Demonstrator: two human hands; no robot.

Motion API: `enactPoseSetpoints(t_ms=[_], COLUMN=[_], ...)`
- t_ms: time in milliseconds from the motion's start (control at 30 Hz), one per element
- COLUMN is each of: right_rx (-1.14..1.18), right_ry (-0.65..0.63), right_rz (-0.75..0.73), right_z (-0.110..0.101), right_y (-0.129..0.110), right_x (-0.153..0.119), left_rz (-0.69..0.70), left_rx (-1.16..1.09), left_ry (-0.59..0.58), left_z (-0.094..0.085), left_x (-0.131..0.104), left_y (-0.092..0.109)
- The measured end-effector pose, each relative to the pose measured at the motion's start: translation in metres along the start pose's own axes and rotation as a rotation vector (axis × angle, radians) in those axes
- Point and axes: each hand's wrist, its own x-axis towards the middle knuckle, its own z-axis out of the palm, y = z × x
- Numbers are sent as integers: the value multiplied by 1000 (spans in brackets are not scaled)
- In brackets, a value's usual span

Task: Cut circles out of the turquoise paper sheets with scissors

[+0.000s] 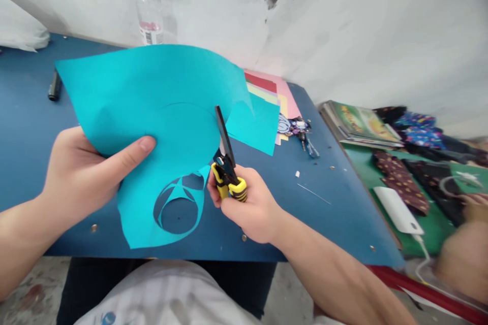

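My left hand pinches a large turquoise paper sheet, its thumb on top and the fingers underneath. A curved line is faintly marked on the sheet. In my right hand are scissors with yellow and black handles, the dark blade pointing up at the sheet's right edge. Part of the blades is hidden by the paper. Below the sheet, a turquoise paper piece with round holes hangs or lies over the blue table; I cannot tell whether it joins the sheet.
A clear bottle stands by the wall, with a black marker to its left. Coloured papers and a keychain lie at right. Further right are books, a white power bank and another person's blurred arm.
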Motion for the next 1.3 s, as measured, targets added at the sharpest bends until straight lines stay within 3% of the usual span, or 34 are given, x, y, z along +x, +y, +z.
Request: enactPoseSetpoints(t_ms=[367,700,867,1100,1300], right_rx=[-45,-143,-93,-56,-46], right_ry=[-29,-19,-44,-71,-53], right_rz=[-84,-144,-150,-66,-42], right_z=[-6,-3,-4,-5,-4], right_y=[15,6,13,12,8], right_x=[8,6,7,7,4], left_rz=[-103,-145,-80,131,277], left_rx=[-267,-250,-217,-134,-31], left_ry=[-141,-183,-191,-63,-141], left_z=[5,1,-1,-2,-2], left_x=[3,19,14,13,17], left_y=[1,-10,-7,-9,-10])
